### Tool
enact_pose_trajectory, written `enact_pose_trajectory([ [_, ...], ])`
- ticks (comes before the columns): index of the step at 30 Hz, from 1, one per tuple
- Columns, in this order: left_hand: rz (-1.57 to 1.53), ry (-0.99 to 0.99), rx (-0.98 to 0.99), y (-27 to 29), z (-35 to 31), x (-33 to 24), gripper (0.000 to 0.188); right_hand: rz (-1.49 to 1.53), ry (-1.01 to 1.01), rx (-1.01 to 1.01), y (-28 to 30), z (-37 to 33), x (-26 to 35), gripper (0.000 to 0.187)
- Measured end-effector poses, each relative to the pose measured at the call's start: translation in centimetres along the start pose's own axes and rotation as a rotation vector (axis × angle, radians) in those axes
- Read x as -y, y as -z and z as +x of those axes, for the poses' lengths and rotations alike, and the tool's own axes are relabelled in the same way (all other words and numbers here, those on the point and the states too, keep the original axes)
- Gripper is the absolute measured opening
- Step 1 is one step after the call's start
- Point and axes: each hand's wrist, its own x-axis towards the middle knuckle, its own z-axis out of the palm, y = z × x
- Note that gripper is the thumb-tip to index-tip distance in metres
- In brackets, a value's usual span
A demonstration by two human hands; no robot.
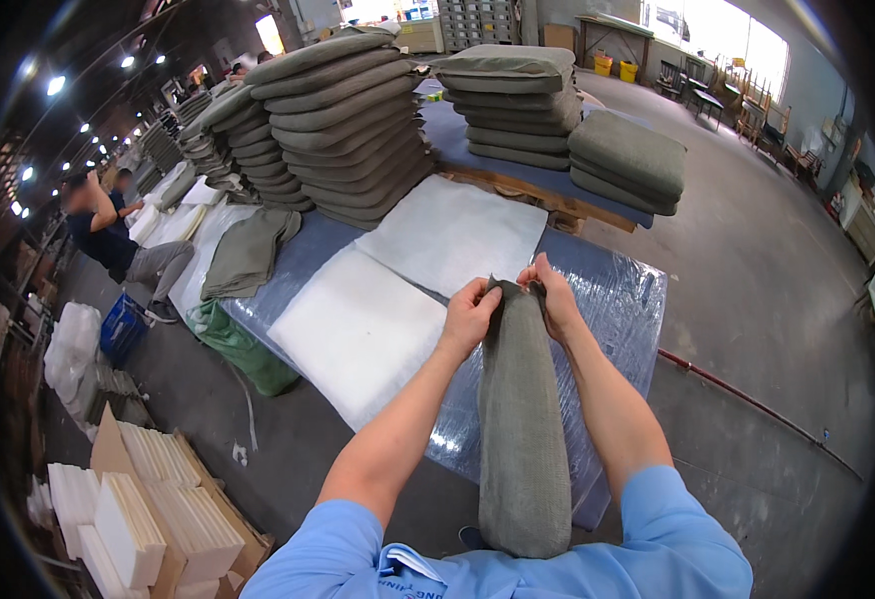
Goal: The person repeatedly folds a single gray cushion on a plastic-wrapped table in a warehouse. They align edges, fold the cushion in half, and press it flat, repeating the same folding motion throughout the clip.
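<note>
A grey-green fabric cushion (524,429) stands edge-on in front of my body, its near end close to my shirt. My left hand (470,311) is closed on the left corner of its far end, thumb and fingers pinching the cloth. At the right corner my right hand (554,298) grips the same end, the thumb pointing up. What lies between the fingertips is too small to make out. Beyond and to the left, a white padding sheet (362,329) and a second white sheet (457,230) lie on the plastic-wrapped table (617,299).
Tall stacks of grey-green cushions (342,130) rise at the back, with a shorter stack (512,110) and a low pile (627,160) on the right. Folded covers (251,255) lie at left, above a green sack (243,344). Foam slabs (158,519) fill the lower left. A person (108,230) sits far left.
</note>
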Motion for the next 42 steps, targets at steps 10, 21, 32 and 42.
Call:
enact_pose_trajectory([
  [10,0.316,-0.217,-0.433,-2.7,3.6,0.1,0.029,-0.047,0.045,-0.083,-0.5,-3.4,-1.7,0.044],
  [21,0.485,-0.162,-0.297,-0.8,2.8,-3.6,0.036,-0.310,0.242,-0.227,-2.1,-2.5,-2.9,0.041],
  [32,0.637,-0.059,-0.119,3.6,-2.7,-3.4,0.071,-0.727,0.192,-0.098,1.1,-19.7,-8.9,0.047],
  [42,0.269,0.241,-0.728,12.0,-4.7,-2.0,0.059,-0.188,-0.624,-0.405,14.7,-34.9,-11.2,0.070],
])
